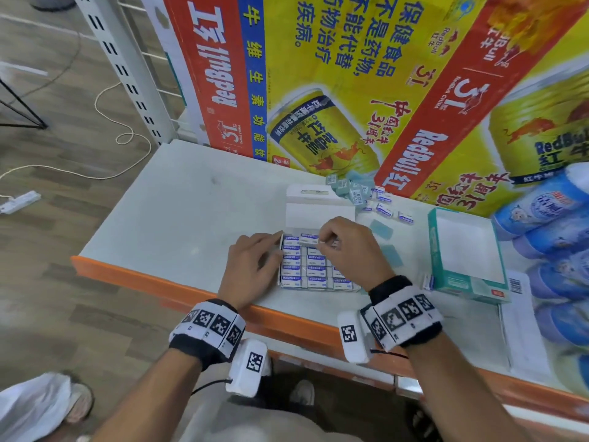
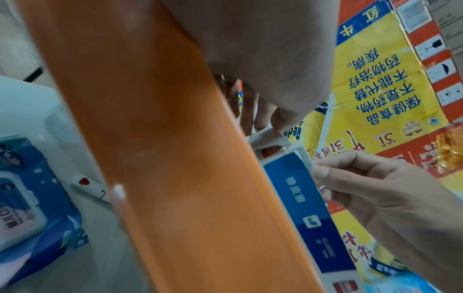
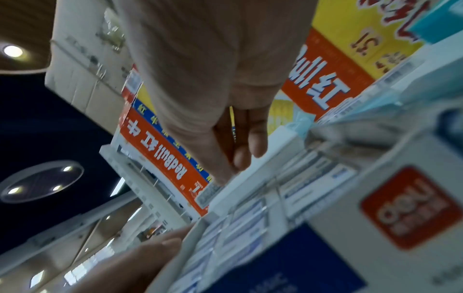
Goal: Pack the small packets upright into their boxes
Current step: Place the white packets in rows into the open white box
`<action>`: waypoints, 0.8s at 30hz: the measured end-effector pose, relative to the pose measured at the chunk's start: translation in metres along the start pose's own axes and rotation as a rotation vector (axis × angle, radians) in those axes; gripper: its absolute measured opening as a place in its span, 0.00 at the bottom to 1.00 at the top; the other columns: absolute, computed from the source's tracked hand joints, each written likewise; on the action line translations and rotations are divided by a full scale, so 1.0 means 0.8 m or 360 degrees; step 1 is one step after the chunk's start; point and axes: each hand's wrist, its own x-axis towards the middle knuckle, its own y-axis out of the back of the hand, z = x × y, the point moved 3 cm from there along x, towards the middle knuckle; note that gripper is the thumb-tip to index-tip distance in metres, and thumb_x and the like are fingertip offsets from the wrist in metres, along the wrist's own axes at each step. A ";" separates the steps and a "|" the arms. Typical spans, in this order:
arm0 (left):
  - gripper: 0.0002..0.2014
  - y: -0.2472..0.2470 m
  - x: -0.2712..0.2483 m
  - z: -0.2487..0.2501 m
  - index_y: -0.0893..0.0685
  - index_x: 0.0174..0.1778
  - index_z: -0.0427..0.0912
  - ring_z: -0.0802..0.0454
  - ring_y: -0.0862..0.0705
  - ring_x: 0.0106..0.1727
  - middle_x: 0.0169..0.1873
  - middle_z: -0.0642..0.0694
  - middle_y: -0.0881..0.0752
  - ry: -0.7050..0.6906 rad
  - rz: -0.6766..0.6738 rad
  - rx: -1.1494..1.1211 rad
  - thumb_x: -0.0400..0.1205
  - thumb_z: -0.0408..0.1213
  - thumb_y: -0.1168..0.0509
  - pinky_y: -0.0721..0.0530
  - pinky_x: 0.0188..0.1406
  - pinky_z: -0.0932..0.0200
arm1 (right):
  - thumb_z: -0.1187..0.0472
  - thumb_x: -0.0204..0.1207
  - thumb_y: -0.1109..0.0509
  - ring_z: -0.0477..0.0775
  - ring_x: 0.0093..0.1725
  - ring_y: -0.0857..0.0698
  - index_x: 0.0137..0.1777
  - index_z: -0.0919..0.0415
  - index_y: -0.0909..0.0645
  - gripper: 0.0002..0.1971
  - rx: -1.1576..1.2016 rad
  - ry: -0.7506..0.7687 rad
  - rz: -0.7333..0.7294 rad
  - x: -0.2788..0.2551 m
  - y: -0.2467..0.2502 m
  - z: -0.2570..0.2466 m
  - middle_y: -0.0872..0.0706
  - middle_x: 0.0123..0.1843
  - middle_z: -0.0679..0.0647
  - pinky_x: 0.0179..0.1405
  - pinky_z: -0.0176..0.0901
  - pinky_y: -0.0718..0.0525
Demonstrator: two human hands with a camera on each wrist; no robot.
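Observation:
An open white and blue box (image 1: 318, 212) lies on the shelf with its lid flap folded back. Rows of small blue-and-white eraser packets (image 1: 314, 271) stand upright inside it. My right hand (image 1: 320, 240) pinches one more packet (image 1: 307, 239) over the box's far row. The left wrist view shows those fingers (image 2: 325, 174) on the packet's barcode end (image 2: 307, 160), above the box's blue side (image 2: 300, 198). My left hand (image 1: 275, 247) rests against the box's left wall with its fingers laid along it, holding nothing.
Loose packets (image 1: 357, 193) lie behind and right of the box. An empty teal box (image 1: 433, 244) stands to the right, with one packet (image 1: 427, 280) beside it. Red Bull cartons (image 1: 318, 74) wall off the back, wet-wipe packs (image 1: 548, 205) crowd the right. The shelf's orange edge (image 1: 178, 282) runs below my wrists.

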 end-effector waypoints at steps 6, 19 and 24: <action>0.24 0.000 0.002 0.006 0.20 0.69 0.53 0.56 0.22 0.45 0.53 0.53 0.12 -0.0033 -0.0013 0.0040 0.81 0.53 0.51 0.30 0.51 0.58 | 0.70 0.73 0.33 0.49 0.40 0.25 0.43 0.63 0.18 0.04 -0.0170 0.0091 -0.0176 0.021 -0.021 -0.012 0.24 0.40 0.49 0.43 0.43 0.23; 0.25 -0.003 0.003 -0.001 0.27 0.74 0.53 0.52 0.25 0.54 0.61 0.53 0.16 0.0122 -0.0100 0.0004 0.81 0.51 0.49 0.33 0.59 0.51 | 0.70 0.75 0.33 0.51 0.45 0.20 0.48 0.63 0.16 0.06 -0.0142 0.0055 -0.0218 0.030 -0.026 -0.017 0.20 0.51 0.54 0.52 0.48 0.19; 0.29 -0.002 0.008 0.003 0.35 0.80 0.48 0.54 0.27 0.57 0.66 0.55 0.20 0.0156 -0.0158 -0.0154 0.80 0.45 0.43 0.34 0.60 0.58 | 0.66 0.76 0.31 0.48 0.46 0.19 0.50 0.63 0.13 0.07 -0.0068 0.0037 -0.0206 0.027 -0.018 -0.017 0.20 0.51 0.52 0.52 0.39 0.20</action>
